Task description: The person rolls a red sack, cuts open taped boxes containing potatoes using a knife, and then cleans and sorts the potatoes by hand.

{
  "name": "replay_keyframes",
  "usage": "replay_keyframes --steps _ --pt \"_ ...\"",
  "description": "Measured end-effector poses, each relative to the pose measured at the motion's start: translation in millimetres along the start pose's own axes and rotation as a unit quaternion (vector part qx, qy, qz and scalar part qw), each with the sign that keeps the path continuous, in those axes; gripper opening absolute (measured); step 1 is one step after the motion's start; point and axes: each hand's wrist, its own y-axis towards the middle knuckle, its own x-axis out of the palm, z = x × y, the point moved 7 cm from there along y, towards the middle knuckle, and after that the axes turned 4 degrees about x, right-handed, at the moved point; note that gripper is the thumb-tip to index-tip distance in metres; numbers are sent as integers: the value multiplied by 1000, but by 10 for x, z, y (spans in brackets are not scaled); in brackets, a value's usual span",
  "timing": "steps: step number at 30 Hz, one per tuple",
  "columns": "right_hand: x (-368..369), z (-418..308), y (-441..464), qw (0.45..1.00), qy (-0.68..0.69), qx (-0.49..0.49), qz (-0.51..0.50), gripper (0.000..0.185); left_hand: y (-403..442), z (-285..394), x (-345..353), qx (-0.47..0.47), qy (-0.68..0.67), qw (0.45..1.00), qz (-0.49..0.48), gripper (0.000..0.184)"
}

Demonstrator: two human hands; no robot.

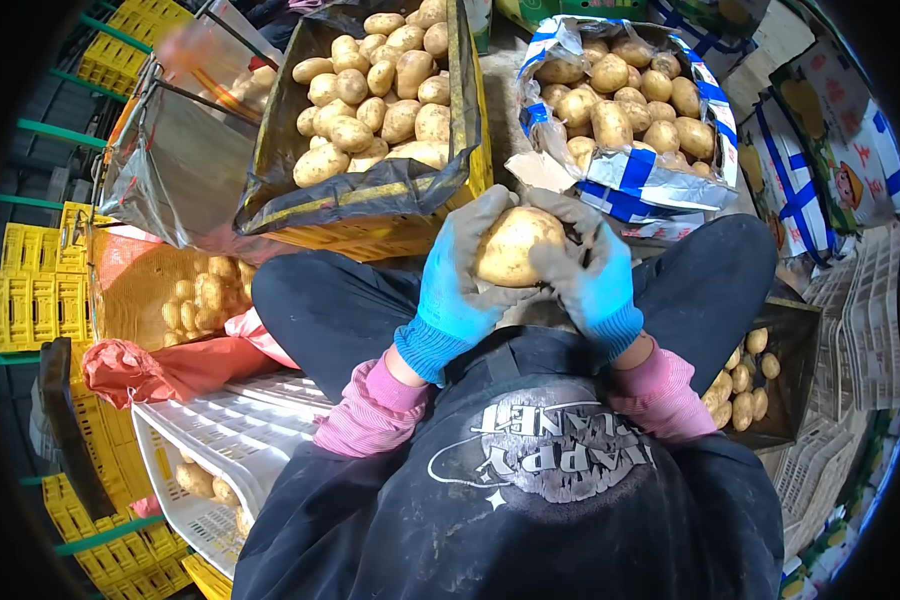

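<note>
A large pale potato [517, 247] is held up in front of my lap between both gloved hands. My left hand [462, 265], in a blue and grey work glove, wraps round the potato's left side. On the other side my right hand [592, 258], gloved the same way, has its fingers against the potato and looks slightly blurred. Just beyond the hands stands a yellow crate [478, 125] with a dark liner, heaped with potatoes [375, 90]. To its right is an open carton [635, 195] with blue and silver tape, also full of potatoes [625, 105].
White plastic crates [210, 420] sit at my left, one with potatoes inside. An orange mesh bag [165, 290] of potatoes lies beyond them. Yellow crates [35, 290] stack at far left. A dark-lined box [785, 390] of smaller potatoes is at my right, near printed cartons [840, 130].
</note>
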Motion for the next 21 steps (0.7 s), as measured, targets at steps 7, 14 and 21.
replay_keyframes --steps 7,14,21 --pt "-152 257 28 984 176 9 36 18 -101 -124 69 -129 -222 965 54 108" --pt "124 -108 -110 995 72 70 18 19 -121 -149 46 -173 -289 940 61 103" --pt "32 206 -77 976 192 96 28 5 -233 -271 98 -242 -441 862 63 96"
